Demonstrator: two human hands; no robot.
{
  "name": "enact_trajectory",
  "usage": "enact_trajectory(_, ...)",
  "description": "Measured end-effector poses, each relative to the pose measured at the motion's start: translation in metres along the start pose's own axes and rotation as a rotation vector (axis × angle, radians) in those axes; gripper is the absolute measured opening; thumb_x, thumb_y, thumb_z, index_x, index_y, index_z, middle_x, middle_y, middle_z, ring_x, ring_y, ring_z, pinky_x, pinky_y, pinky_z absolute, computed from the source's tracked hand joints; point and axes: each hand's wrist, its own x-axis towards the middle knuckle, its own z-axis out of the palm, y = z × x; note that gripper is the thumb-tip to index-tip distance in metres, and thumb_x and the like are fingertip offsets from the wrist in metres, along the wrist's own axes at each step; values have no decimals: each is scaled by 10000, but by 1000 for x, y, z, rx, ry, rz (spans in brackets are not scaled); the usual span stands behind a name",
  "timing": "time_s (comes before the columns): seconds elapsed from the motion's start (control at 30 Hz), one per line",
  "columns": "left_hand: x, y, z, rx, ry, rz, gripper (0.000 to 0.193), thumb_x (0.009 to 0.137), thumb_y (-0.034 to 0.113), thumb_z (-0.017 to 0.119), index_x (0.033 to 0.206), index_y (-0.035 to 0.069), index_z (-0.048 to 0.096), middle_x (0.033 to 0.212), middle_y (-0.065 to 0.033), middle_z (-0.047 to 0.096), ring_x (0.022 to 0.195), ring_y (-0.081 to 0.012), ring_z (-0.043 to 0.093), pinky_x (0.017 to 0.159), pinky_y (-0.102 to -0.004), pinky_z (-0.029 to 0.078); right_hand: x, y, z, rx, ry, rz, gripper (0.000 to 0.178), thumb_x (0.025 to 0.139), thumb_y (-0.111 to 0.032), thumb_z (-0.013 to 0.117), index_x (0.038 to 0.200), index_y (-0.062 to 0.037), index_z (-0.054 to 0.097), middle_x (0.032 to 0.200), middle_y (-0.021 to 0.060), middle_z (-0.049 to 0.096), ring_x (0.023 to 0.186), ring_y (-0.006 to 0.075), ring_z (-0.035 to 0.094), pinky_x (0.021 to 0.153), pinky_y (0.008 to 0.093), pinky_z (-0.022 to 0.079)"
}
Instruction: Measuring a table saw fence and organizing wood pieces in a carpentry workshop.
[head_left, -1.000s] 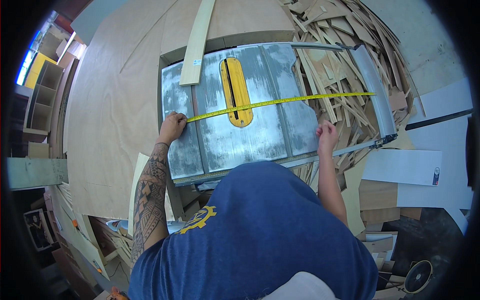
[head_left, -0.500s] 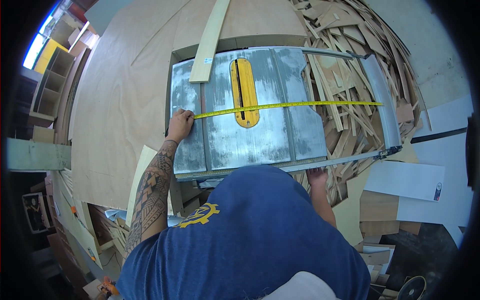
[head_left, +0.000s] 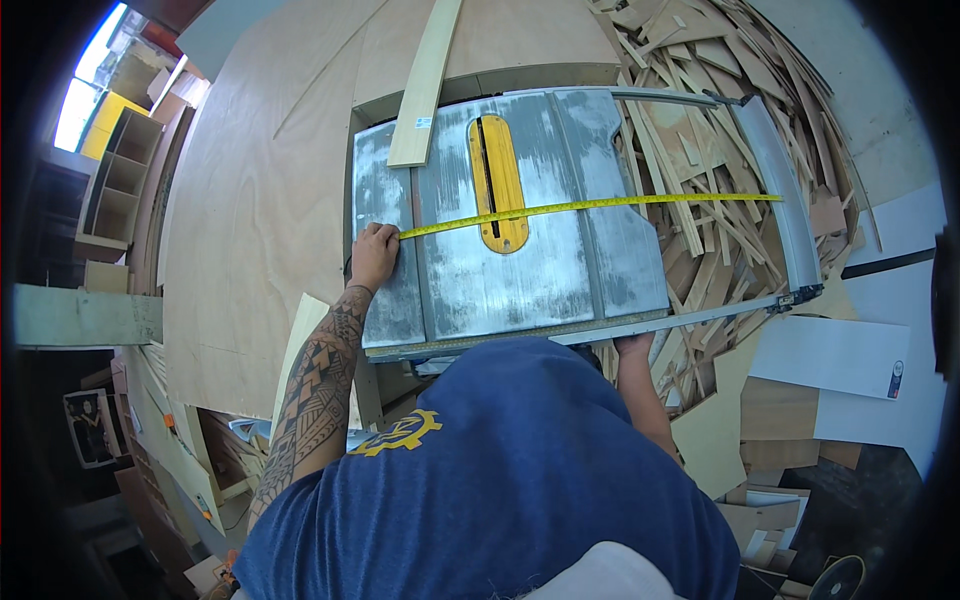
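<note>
My left hand (head_left: 374, 255) is closed at the left side of the table saw (head_left: 545, 280), holding a yellow tape measure (head_left: 570, 206). The case of the tape is hidden in my grip. Its blade runs straight across the metal top, over the yellow throat plate (head_left: 508, 195), and its far end meets the grey fence (head_left: 785, 190) on the right. My right hand (head_left: 633, 346) is low at the saw's front rail (head_left: 700, 317). Its fingers go out of sight beneath the rail, so whether they grip anything is hidden.
A pale board (head_left: 418, 110) with a small label lies over the saw's back left. A large plywood sheet (head_left: 260, 220) borders the saw on the left. Wood offcuts (head_left: 700, 150) are heaped beneath and beyond the fence. White panels (head_left: 830, 355) lie at the right.
The view has shifted slightly, so the saw sits a little further right. My right hand's fingers, visible before, are now under the front rail. My left hand keeps hold of the tape measure.
</note>
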Motion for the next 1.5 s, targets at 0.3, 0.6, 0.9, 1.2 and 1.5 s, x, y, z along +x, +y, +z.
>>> enact_trajectory(0.3, 3, -6, -6, -46, -34, 29, 166, 935, 220, 588, 978, 109, 704, 994, -105, 652, 961, -328, 613, 852, -436, 502, -89, 74, 7, -744, 335, 154, 323, 989, -322, 466, 1083, -43, 600, 861, 113, 643, 677, 202, 600, 654, 334, 522)
enact_trajectory(0.6, 7, -11, -2, -41, -57, 36, 167, 926, 220, 588, 979, 114, 706, 996, -101, 652, 966, -322, 619, 849, -449, 507, -86, 71, 5, -670, 186, 477, 305, 1013, -268, 386, 990, -40, 587, 697, 81, 619, 464, 149, 513, 399, 272, 376)
enact_trajectory(0.9, 10, 6, 3, 6, -90, -18, 167, 923, 228, 583, 989, 136, 706, 1035, -85, 645, 1007, -306, 610, 853, -475, 489, -93, 62, 22, -611, 123, 565, 316, 1022, -255, 341, 988, -45, 575, 678, 83, 607, 426, 113, 439, 359, 259, 331)
enact_trajectory(1.2, 11, 6, 6, -24, -80, -13, 173, 927, 233, 575, 991, 126, 696, 1035, -93, 641, 1013, -312, 609, 856, -484, 487, -95, 75, 29, -592, 282, 474, 301, 1022, -276, 335, 974, -56, 534, 626, 87, 567, 397, 112, 389, 353, 242, 327)
enact_trajectory(1.5, 17, 14, 11, -31, -91, -9, 193, 924, 240, 577, 1000, 107, 694, 1026, -105, 643, 1008, -317, 612, 844, -493, 492, -91, 69, 22, -744, 185, 557, 293, 1022, -285, 341, 880, -87, 504, 583, 51, 514, 387, 104, 352, 348, 247, 313)
